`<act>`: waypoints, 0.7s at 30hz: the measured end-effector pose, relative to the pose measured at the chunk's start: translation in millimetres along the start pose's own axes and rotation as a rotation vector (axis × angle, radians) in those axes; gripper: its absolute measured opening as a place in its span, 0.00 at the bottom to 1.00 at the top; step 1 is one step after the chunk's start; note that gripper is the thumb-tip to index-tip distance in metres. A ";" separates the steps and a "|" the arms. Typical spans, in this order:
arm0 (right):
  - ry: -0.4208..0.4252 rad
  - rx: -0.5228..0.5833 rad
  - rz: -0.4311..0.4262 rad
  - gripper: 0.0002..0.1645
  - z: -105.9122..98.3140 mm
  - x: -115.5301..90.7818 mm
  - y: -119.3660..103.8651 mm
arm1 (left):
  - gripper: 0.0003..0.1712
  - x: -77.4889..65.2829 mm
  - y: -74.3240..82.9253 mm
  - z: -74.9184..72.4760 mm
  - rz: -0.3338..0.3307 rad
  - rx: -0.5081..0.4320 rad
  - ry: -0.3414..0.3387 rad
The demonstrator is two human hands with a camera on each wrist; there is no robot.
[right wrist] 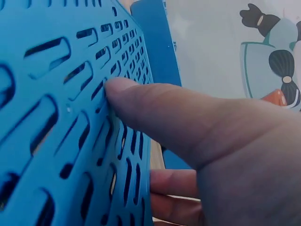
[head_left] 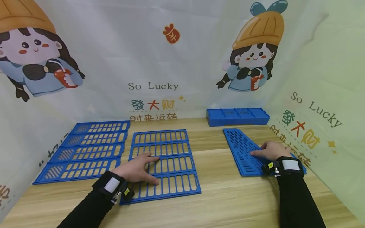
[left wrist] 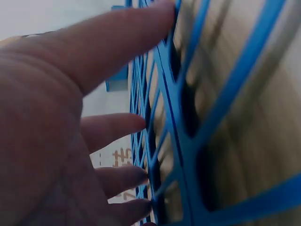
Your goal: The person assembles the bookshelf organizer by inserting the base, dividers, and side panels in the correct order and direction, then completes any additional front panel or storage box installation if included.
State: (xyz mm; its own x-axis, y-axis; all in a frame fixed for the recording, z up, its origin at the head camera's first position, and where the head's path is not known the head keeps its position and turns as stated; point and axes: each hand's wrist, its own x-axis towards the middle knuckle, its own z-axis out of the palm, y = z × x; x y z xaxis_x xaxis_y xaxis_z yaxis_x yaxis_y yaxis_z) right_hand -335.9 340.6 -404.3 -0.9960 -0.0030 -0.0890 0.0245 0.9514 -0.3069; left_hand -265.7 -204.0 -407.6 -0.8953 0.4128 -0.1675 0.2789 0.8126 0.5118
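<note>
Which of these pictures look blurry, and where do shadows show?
Head view: fairly crisp, the backdrop yellow-green at right; left wrist view: dim, the grid panel soft in its nearest bars, likely shadows on the table behind; right wrist view: slightly soft, the slotted panel brighter blue.

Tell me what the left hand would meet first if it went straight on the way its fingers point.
The left hand would most likely meet the long-slotted blue panel right beneath it; any gap between them is hard to judge.
</note>
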 end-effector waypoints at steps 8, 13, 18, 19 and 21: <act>0.020 0.030 -0.017 0.43 -3.7 -0.3 -0.4 | 0.57 2.8 6.1 11.7 0.028 0.021 0.017; 0.014 0.043 -0.040 0.45 -16.9 -2.0 -7.7 | 0.56 2.6 12.6 16.0 -0.003 0.029 0.019; -0.017 0.107 -0.145 0.52 -38.3 -14.0 -22.9 | 0.59 1.9 11.9 15.4 0.011 0.029 0.061; -0.020 0.127 -0.176 0.52 -42.4 -15.2 -26.6 | 0.60 2.9 10.3 14.2 0.016 0.026 0.082; -0.003 0.157 -0.238 0.48 -50.3 -13.8 -36.0 | 0.64 3.9 7.5 10.7 0.011 0.019 0.126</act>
State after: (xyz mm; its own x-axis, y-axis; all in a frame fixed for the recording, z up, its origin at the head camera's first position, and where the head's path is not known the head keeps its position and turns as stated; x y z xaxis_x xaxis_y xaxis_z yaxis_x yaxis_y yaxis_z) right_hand -327.3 321.9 -344.4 -0.9750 -0.2220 0.0005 -0.1971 0.8643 -0.4628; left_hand -263.4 -191.9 -413.5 -0.9285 0.3673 -0.0540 0.2941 0.8167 0.4965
